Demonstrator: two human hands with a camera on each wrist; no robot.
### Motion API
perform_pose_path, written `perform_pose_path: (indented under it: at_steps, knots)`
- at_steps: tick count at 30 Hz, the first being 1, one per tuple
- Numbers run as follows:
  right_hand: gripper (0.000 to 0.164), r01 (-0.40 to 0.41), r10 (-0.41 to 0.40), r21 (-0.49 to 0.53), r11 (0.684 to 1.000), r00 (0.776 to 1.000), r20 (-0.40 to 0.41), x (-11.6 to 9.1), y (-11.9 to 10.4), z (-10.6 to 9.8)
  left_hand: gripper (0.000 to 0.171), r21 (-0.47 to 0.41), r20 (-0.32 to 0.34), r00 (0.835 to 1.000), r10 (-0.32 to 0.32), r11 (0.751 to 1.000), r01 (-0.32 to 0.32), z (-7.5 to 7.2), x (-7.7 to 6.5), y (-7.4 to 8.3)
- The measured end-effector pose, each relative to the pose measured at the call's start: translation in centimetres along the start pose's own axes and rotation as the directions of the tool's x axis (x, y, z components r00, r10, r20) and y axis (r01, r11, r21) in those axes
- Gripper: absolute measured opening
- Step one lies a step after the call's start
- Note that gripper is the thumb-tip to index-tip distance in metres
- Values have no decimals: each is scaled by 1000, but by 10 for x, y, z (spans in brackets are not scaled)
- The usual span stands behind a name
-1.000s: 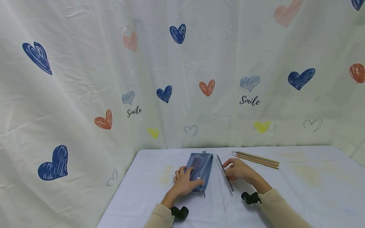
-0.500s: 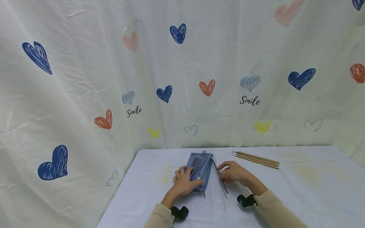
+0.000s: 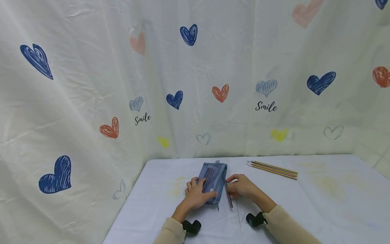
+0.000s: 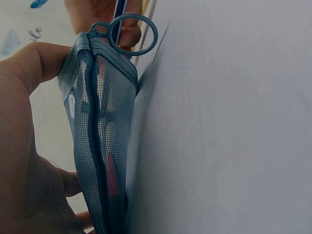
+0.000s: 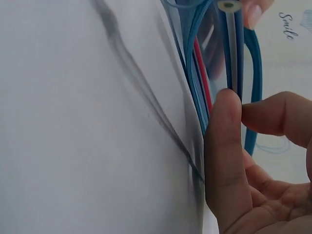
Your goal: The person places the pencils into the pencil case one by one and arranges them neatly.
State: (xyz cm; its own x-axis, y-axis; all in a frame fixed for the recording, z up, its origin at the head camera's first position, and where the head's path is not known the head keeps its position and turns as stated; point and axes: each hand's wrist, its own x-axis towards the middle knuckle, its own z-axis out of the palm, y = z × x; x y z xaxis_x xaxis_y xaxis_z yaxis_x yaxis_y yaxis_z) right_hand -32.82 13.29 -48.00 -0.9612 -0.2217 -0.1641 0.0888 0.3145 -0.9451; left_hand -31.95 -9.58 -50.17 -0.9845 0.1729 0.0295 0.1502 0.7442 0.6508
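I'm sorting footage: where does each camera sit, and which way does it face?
Head: on the head, facing forward and down at table and printed curtain; left hand, right hand and sleeves show.
Left wrist: worn there, facing the pouch; both hands partly show.
Right wrist: worn there, facing the pencil; right fingers show, pinching it.
Both wrist views show pouch and pencil.

head view's pretty bright, flat even light, just a soft shadow on the cloth (image 3: 341, 210) near the right hand (image 3: 242, 187). left wrist cam is way dimmer, left hand (image 4: 17, 126) looks murky and the curtain (image 4: 27, 22) prints past it are blurry. right wrist's paler, dark streak beside that hand, fuzzy at its far end
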Motion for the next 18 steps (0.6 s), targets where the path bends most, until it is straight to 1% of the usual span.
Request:
perform_pose_path:
  at_steps: [4, 10, 14, 18]
  knots:
    - [38, -21, 22, 18, 1000, 999, -38, 2, -1, 6, 92, -7, -1, 1000, 0, 1000, 0, -1, 0, 0]
    - [38, -80, 82, 27, 996, 992, -91, 6, -5, 12, 91, -12, 0, 1000, 9, 1000, -9, -1, 1, -1]
    - [38, -83, 85, 25, 996, 990, -113, 11, -8, 14, 92, 3, 5, 1000, 8, 1000, -8, 0, 2, -2]
    - [39, -78, 80, 24, 997, 990, -116, 17, -11, 17, 95, 10, 5, 1000, 6, 1000, -6, 0, 3, -2]
